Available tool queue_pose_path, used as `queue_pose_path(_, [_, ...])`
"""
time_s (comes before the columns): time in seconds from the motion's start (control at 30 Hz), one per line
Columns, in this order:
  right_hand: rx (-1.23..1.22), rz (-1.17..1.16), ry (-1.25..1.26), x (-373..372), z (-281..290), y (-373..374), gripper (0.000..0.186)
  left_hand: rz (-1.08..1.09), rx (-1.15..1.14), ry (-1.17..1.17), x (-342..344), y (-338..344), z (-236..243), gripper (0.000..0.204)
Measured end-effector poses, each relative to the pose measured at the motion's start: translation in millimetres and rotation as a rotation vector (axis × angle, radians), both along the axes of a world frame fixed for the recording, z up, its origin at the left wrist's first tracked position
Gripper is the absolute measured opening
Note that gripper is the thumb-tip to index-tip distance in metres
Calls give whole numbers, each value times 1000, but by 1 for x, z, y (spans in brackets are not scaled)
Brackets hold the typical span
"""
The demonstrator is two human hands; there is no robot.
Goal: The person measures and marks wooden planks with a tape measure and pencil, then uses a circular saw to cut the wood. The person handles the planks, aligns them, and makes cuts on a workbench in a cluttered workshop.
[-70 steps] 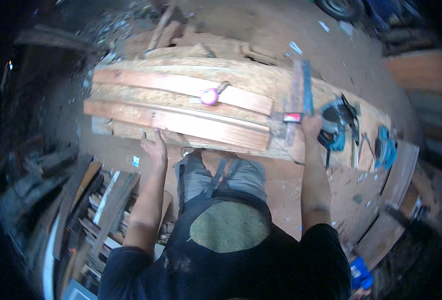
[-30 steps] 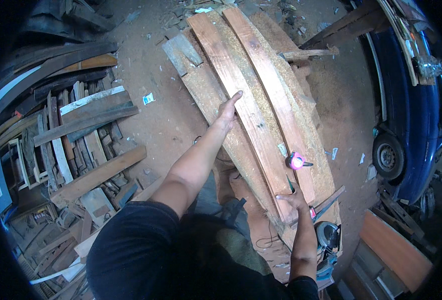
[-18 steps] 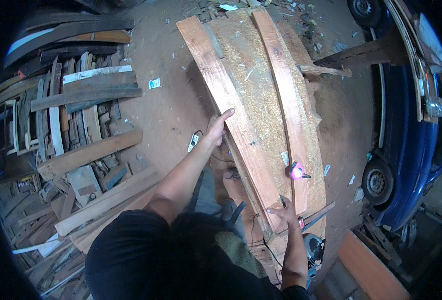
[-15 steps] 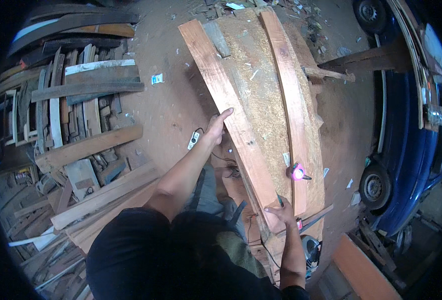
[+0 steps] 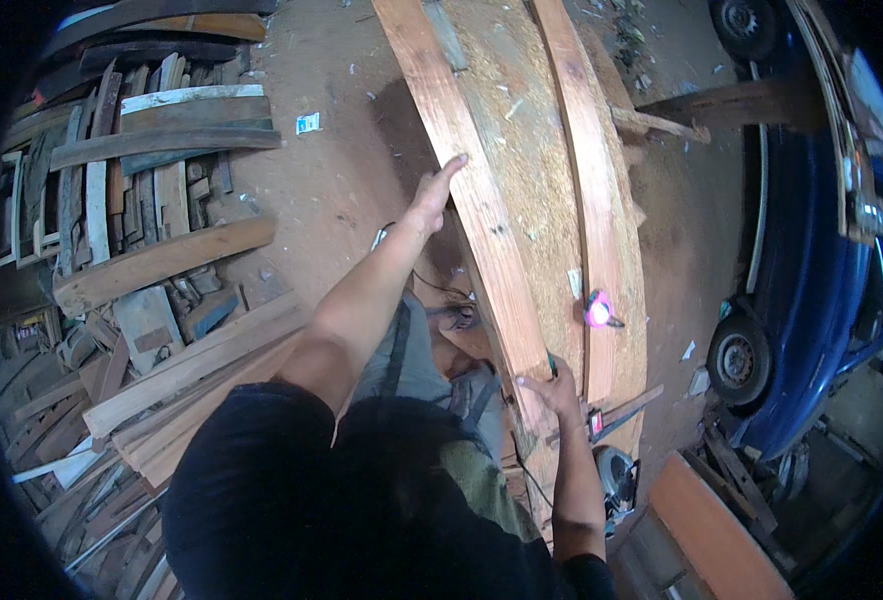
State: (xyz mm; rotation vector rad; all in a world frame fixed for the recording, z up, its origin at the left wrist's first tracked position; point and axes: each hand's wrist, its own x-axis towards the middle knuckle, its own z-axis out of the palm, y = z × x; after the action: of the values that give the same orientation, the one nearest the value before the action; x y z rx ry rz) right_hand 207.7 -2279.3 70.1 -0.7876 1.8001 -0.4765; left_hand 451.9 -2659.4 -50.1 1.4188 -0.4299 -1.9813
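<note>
A long reddish-brown wooden plank lies lengthwise along the left side of a workbench strewn with sawdust. My left hand is closed around the plank's left edge, thumb on the top face. Close to the plank's near end, my right hand rests with its thumb on the wood. Between its fingers sits a slim dark-green stick, perhaps a pencil, mostly hidden. A second plank runs along the bench's right side. On it is a pink tape measure, glaring brightly.
A power tool stands beside the bench's near right end, near a thin dark bar. Stacked scrap wood fills the left side. A blue vehicle is parked at right. A cable trails below the bench.
The whole view has shifted, so the bench and both hands appear higher in the picture. The held plank seems to have slid slightly away from me. Both hands keep their hold.
</note>
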Motion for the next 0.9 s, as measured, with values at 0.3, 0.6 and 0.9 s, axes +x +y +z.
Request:
queue_pose_path(0.3, [162,34,105,-34,-14,62,77,80,-128,-137,-58,178,12,87])
queue_pose_path(0.6, [214,52,141,0,25,75,81,105,-132,-102,-55,235,44,87])
queue_pose_path(0.9, [51,-90,97,10,-14,112,67,-43,-138,-449,-58,251,41,110])
